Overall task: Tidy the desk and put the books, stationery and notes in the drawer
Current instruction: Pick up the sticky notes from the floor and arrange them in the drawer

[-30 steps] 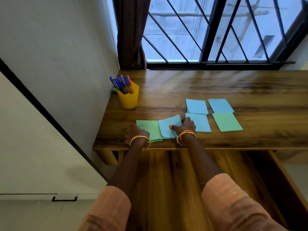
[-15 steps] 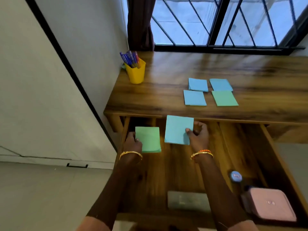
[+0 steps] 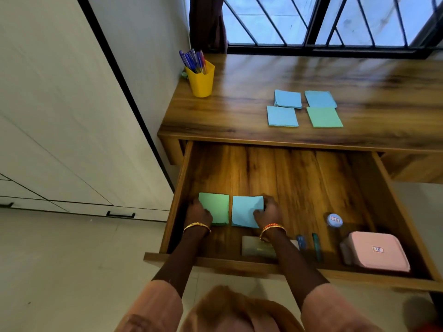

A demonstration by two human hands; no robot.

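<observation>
Half a second ago the two pads hung in the air over the open drawer (image 3: 388, 200); now both lie on its wooden floor at the left, side by side and just apart, well below the desk (image 3: 239, 111) edge where they sat a second ago. The left hand (image 3: 200, 215) curls its fingers round the near left edge of the green pad (image 3: 217, 207); the right hand (image 3: 268, 213) grips the right side of the blue pad (image 3: 247, 213), thumb on top; neither has let go. Judged from this, two of six pads are stowed; four note pads (image 3: 304, 109), three blue and one green, wait on the desk top, and the yellow pen cup (image 3: 201, 80) stands at its far left corner by the wall. The drawer also holds a pink case (image 3: 376, 251), a small round tin (image 3: 334, 220), two pens and a pale flat object under the right wrist; behind the desk a barred window (image 3: 335, 20) and dark curtain; to the left white cabinet doors.
</observation>
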